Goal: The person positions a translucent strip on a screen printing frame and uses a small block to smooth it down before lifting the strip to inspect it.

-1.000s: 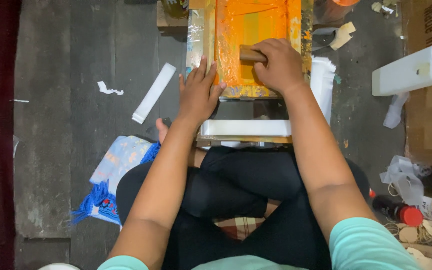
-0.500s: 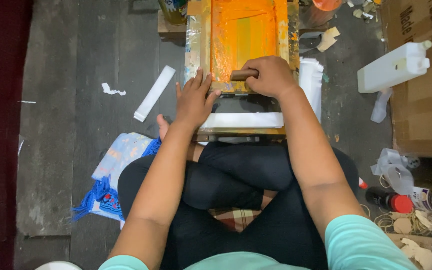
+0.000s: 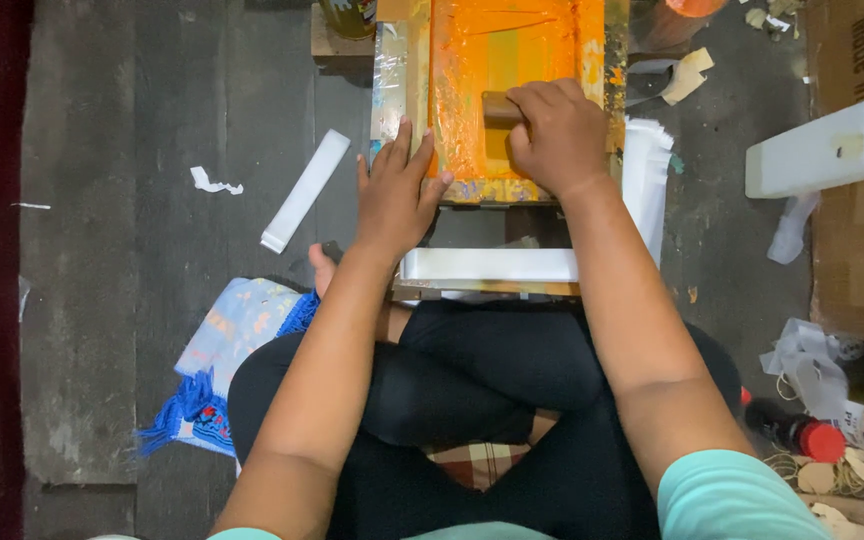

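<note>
orange ink coats the mesh of a screen-printing frame (image 3: 512, 90) set on the floor before a cross-legged person. going left to right: a white paper strip (image 3: 304, 190) lies loose on the concrete; the left hand (image 3: 395, 190) presses flat, fingers spread, on the frame's near corner, seemingly to steady it; the right hand (image 3: 555, 135) is closed around a wooden squeegee (image 3: 498, 106) on the ink; stacked white sheets (image 3: 646, 180) wait just beside the frame.
</note>
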